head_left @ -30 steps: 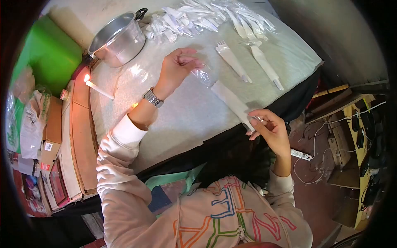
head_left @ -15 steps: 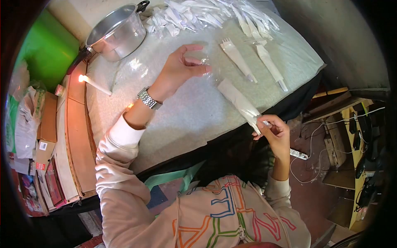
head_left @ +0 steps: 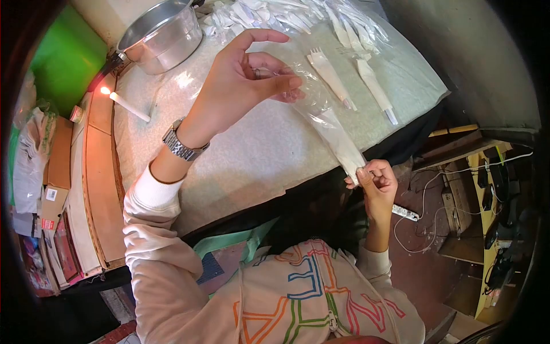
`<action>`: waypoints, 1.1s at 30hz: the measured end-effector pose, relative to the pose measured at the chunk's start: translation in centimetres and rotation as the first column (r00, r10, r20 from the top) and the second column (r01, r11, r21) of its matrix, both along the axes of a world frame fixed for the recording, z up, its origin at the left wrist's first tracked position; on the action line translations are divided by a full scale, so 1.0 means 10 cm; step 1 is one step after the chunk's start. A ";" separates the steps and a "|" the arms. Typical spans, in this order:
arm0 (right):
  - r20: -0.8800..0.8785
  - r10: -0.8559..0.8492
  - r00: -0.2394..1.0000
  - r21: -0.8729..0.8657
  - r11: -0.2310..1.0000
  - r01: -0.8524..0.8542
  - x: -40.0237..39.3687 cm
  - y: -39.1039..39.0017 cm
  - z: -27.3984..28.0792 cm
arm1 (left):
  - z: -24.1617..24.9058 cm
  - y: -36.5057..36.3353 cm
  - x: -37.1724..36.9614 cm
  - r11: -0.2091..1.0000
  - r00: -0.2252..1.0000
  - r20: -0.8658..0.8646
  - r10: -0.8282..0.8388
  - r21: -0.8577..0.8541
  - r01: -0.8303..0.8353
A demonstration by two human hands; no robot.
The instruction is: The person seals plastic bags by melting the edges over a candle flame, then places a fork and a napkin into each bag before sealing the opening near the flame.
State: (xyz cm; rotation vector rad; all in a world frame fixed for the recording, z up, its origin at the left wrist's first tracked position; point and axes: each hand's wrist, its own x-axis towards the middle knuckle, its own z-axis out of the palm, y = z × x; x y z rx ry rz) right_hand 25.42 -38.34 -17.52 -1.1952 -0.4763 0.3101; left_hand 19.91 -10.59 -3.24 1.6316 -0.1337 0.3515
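My left hand (head_left: 252, 74), with a metal watch on its wrist, pinches the upper, empty end of a clear plastic sleeve (head_left: 312, 100) between thumb and fingers. In the lower part of the sleeve lies a white wrapped bundle (head_left: 339, 142). Its bottom end is pinched by my right hand (head_left: 378, 182) near the table's front edge. The sleeve runs slantwise between the two hands. Beyond it lie a fork wrapped in white (head_left: 329, 77) and another white wrapped piece (head_left: 375, 92).
A lit candle (head_left: 130, 107) lies tilted at the left of the covered table (head_left: 240, 166), near a metal pot (head_left: 162, 43). Many wrapped packets (head_left: 258, 14) are heaped at the back. A green container (head_left: 69, 63) and a cardboard box (head_left: 57, 166) stand at far left.
My left hand has risen and come closer to the camera, and the clear sleeve now shows stretched from it to the bundle. My right hand keeps its pinch nearly in place.
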 end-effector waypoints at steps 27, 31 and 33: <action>0.525 -0.100 0.845 -0.138 0.970 0.201 -0.14 0.13 0.75 | 0.31 -0.36 -0.39 0.969 0.985 -0.076 -0.153 -0.208 0.134; 0.641 0.052 0.766 0.054 0.992 -0.112 -0.21 0.37 1.09 | 0.30 -0.48 -0.46 0.968 0.978 -0.085 -0.188 -0.187 0.170; 0.642 0.077 0.763 0.047 0.989 -0.139 -0.22 0.44 1.13 | 0.31 -0.49 -0.48 0.972 0.979 -0.082 -0.187 -0.160 0.173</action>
